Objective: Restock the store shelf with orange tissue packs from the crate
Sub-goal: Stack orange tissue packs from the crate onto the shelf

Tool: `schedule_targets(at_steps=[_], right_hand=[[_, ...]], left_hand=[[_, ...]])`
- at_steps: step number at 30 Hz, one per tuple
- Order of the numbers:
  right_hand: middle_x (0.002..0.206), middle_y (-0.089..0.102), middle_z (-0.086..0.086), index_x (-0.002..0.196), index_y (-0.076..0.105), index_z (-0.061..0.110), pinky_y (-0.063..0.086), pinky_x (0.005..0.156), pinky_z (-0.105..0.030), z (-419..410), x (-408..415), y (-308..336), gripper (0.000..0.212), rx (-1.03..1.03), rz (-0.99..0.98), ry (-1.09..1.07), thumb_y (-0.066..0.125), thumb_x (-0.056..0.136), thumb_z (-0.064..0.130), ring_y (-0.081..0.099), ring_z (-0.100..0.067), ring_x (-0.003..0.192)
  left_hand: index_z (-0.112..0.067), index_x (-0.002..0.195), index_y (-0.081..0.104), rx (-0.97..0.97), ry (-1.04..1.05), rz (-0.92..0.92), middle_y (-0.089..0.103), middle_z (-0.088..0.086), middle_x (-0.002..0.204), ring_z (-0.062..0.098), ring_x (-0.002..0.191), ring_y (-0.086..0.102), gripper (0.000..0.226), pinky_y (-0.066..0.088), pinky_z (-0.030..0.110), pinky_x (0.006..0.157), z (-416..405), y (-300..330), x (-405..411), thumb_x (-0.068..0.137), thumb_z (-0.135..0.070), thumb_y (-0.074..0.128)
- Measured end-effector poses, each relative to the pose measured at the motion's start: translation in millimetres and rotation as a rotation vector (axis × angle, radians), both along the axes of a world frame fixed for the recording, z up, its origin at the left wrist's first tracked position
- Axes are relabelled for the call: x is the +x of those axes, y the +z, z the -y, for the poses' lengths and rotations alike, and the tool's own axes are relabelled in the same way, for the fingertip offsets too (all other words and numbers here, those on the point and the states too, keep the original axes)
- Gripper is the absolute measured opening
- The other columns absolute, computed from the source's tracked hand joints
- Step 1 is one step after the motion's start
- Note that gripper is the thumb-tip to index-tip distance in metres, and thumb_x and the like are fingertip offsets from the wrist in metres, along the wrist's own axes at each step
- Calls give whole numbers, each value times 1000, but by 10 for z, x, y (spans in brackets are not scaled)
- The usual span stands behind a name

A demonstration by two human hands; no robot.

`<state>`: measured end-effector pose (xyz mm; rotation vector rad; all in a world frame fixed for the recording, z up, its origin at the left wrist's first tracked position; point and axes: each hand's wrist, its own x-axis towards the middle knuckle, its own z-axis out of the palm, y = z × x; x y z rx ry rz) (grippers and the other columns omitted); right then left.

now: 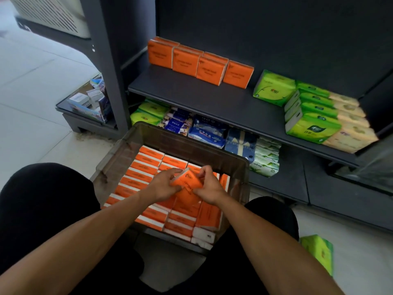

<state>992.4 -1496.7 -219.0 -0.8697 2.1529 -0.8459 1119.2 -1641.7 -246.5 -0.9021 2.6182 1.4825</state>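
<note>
A dark crate [185, 143] sits on the floor between my knees, filled with several orange tissue packs [140, 173]. Over the crate's middle, both hands hold one orange pack [187, 180] tilted above the others. My left hand [161, 186] grips its left side and my right hand [209, 188] pinches its right side. On the dark shelf [212, 99], several orange packs [200, 62] stand upright in a row at the back left.
Green tissue packs [274, 88] and stacked green and beige packs [327, 116] fill the shelf's right side. The lower shelf holds blue, green and white packs [208, 130]. A loose green pack [318, 252] lies on the floor at right. A low stand with boxes [89, 101] is at left.
</note>
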Motion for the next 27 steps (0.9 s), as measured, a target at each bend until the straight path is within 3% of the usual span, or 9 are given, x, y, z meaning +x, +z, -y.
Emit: schedule_targets(at_steps=[4,8,10,12,14,16,18,21,27], right_hand=[[120,52,3,134,35,32,49,77,-21,31,-351,291,71,-78,-21,-59,76,79,10,52,-11,111],[136,35,2,145,36,28,41,98,-28,111,-718,495,73,-264,-327,-190,75,84,29,42,-10,120],[134,39,1,143,37,32,43,99,-30,187,-900,627,71,-358,-388,-281,73,83,45,46,-12,117],[119,53,1,143,33,40,53,91,-41,288,-1082,782,75,-459,-326,-355,69,79,59,59,-13,101],[106,62,2,146,23,49,57,82,-45,373,-1282,910,79,-511,-320,-360,67,82,58,65,-12,91],[112,64,0,146,16,56,57,84,-44,449,-1489,1030,79,-536,-371,-351,68,85,53,65,-13,98],[130,52,3,148,18,50,52,94,-38,527,-1716,1101,80,-518,-428,-317,69,87,49,55,-8,113],[128,35,3,146,24,42,47,93,-33,686,-2030,1125,79,-431,-542,-265,74,85,36,45,-11,113],[131,33,-10,143,28,28,43,97,-38,1096,-2577,932,73,-324,-608,-405,70,84,13,43,-31,122]], left_hand=[[-25,121,64,176,83,-220,68,-1,107,20,96,66,40,55,25,78,90,146,-266,85,-11,75],[-15,123,67,385,253,-429,71,8,104,20,92,68,37,55,23,75,215,427,-608,87,-8,72],[-15,122,67,462,302,-536,70,7,104,16,91,67,35,55,23,75,262,652,-829,89,-7,69],[-20,121,67,494,296,-607,71,-1,102,12,92,68,33,56,24,74,308,873,-1094,91,-7,67],[-25,120,65,445,274,-638,72,-6,102,10,94,68,33,57,28,78,352,1048,-1372,91,-10,68],[-23,122,60,319,294,-605,69,-3,109,14,99,67,34,56,35,85,418,1142,-1661,91,-19,71],[-22,117,55,188,330,-547,66,-4,108,13,98,65,33,55,34,88,491,1207,-1936,89,-26,72],[-24,102,53,44,324,-552,67,-10,96,5,91,64,23,54,29,85,612,1270,-2349,89,-29,71],[-26,104,65,-173,341,-462,63,-5,104,13,96,62,18,50,26,84,907,1155,-3069,88,-34,69]])
